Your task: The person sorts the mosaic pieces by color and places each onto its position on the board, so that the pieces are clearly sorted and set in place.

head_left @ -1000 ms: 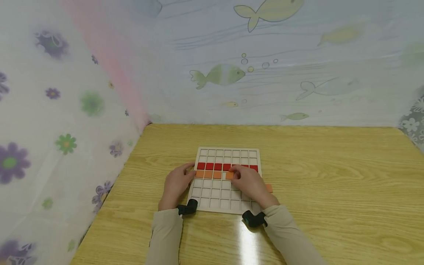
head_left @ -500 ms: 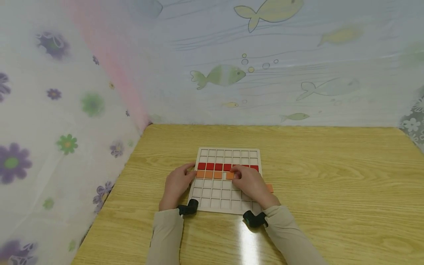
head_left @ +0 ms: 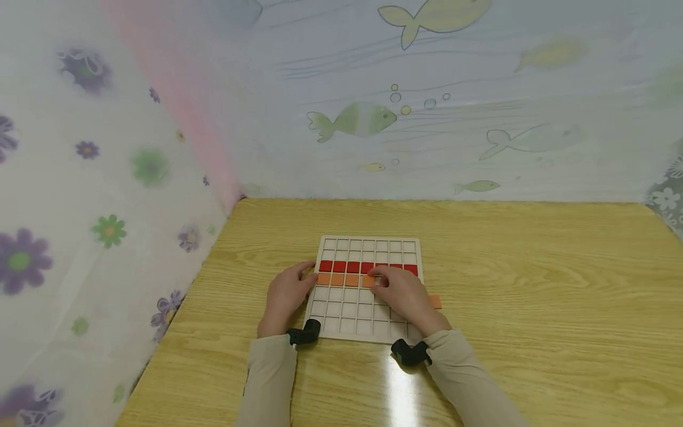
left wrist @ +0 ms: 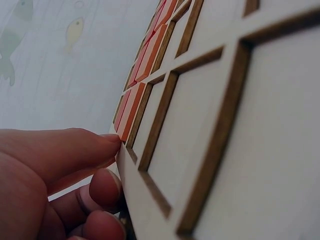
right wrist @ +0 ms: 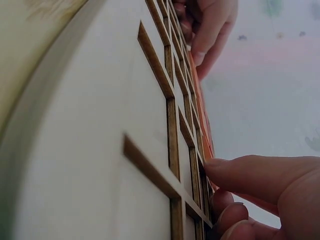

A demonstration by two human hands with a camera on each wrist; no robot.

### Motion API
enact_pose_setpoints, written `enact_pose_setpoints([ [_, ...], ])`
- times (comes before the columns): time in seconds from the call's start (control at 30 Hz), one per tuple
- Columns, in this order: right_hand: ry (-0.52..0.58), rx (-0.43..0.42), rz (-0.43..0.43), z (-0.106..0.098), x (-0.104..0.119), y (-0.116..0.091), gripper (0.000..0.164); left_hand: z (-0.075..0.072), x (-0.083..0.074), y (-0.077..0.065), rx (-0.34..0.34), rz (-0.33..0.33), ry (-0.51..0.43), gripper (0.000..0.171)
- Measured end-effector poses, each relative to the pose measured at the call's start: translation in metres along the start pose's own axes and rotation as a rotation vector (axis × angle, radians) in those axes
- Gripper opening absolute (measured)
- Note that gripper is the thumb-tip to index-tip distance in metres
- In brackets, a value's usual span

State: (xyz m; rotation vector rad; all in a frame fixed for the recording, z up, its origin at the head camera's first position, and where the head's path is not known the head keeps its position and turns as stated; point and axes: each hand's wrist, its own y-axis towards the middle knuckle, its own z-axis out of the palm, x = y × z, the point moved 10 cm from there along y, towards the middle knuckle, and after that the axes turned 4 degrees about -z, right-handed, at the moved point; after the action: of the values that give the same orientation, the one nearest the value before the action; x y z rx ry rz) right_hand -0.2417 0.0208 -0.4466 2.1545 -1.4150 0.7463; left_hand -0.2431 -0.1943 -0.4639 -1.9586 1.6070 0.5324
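A pale wooden grid board [head_left: 349, 310] lies on the table. One of its rows holds red square tiles [head_left: 340, 267], partly covered by my right hand. Below them, orange tiles [head_left: 338, 279] fill the cells from the left. My right hand [head_left: 405, 293] has its thumb and fingers at the fourth orange tile [head_left: 366, 281], which sits level with its row. My left hand [head_left: 285, 296] grips the board's left edge; in the left wrist view its thumb [left wrist: 95, 145] lies by the end orange tile, with other fingers curled at the rim.
Another orange tile [head_left: 436, 302] shows past the board's right edge, beside my right wrist. Dark wrist cameras [head_left: 409, 352] hang near the board's front edge. A fish-patterned curtain [head_left: 352, 148] stands behind the table [head_left: 533, 296], with a flowered one [head_left: 107, 231] at left.
The fourth orange tile has shifted slightly left and settled into line with its row, my right fingers moving with it. My left hand keeps its hold on the board.
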Motion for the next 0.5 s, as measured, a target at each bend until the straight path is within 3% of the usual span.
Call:
enact_pose_setpoints([
  [0.5, -0.021, 0.015, -0.023, 0.0041, -0.0018, 0.0, 0.028, -0.0025, -0.0026, -0.0021, -0.018, -0.003, -0.016, 0.037],
])
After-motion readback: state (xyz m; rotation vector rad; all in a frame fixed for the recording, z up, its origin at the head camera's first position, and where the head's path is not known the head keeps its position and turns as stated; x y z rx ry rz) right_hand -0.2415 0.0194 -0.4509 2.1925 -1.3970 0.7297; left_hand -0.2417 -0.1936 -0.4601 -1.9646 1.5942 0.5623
